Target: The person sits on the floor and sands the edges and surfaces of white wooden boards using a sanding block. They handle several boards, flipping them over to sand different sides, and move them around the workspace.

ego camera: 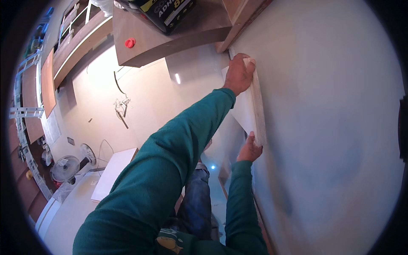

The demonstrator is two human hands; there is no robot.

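Both of my hands grip a white-faced board (244,103) with a pale, layered edge; whether it is one thick board or a stack of thin sheets I cannot tell. It is held tilted beside a smooth pale wall panel (328,105) on my right. My left hand (239,72) wraps over the board's far end, the thumb on its edge. Lower down, my right hand (251,149) holds the near end, thumb up along the white face. Part of the board is hidden behind my left hand.
Ahead is a brown wooden unit (178,44), bearing a black container (167,16) with printed writing and a red cap (130,42). Wire scraps (121,111) lie on the pale floor. A fan (65,168) and a white panel (114,173) are at left.
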